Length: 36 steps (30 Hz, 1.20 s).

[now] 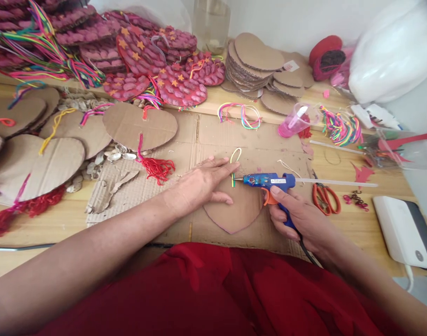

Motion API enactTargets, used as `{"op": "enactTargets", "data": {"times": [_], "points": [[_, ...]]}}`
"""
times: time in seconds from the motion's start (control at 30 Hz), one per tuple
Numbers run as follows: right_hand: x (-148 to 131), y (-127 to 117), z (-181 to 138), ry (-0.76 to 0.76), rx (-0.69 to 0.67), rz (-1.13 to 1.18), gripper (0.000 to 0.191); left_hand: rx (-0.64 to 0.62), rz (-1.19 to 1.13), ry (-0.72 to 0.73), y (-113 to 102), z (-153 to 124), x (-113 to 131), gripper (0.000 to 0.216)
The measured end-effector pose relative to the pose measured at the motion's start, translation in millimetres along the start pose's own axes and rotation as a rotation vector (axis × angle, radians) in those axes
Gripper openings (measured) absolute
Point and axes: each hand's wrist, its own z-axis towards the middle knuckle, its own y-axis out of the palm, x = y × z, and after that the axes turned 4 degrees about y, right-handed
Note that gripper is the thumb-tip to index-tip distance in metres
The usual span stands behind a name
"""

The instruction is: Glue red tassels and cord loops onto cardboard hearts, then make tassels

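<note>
A cardboard heart (239, 207) lies in front of me on a sheet of cardboard. My left hand (202, 183) rests flat on it, fingers stretched out, a fingertip pressing a yellow-green thread loop (235, 157) at the heart's top. My right hand (299, 215) is closed round the handle of a blue glue gun (269, 181) with an orange trigger. The gun's nozzle touches the thread ends just right of my left fingertips. A clear glue stick (335, 183) sticks out of its back.
Plain cardboard hearts (34, 163) with tassels lie at the left, decorated pink hearts (178, 86) behind them, a stack of blank hearts (257, 60) at the back. Red scissors (325, 198), a pink cup (295, 120), coloured threads (339, 126) and a white device (402, 231) sit at the right.
</note>
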Motion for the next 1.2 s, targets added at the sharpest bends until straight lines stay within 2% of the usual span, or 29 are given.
{"op": "enactTargets", "data": {"times": [0.3, 0.87, 1.2], "points": [[0.2, 1.5, 0.1, -0.024, -0.031, 0.006, 0.034, -0.009, -0.011, -0.004, 0.4, 0.2, 0.1, 0.084], [2.8, 8.4, -3.5, -0.003, 0.033, -0.001, 0.035, -0.049, 0.034, -0.022, -1.2, 0.3, 0.4, 0.085], [8.0, 4.9, -10.7, 0.019, 0.012, -0.018, 0.037, -0.052, 0.057, -0.032, -1.2, -1.0, 0.7, 0.082]]}}
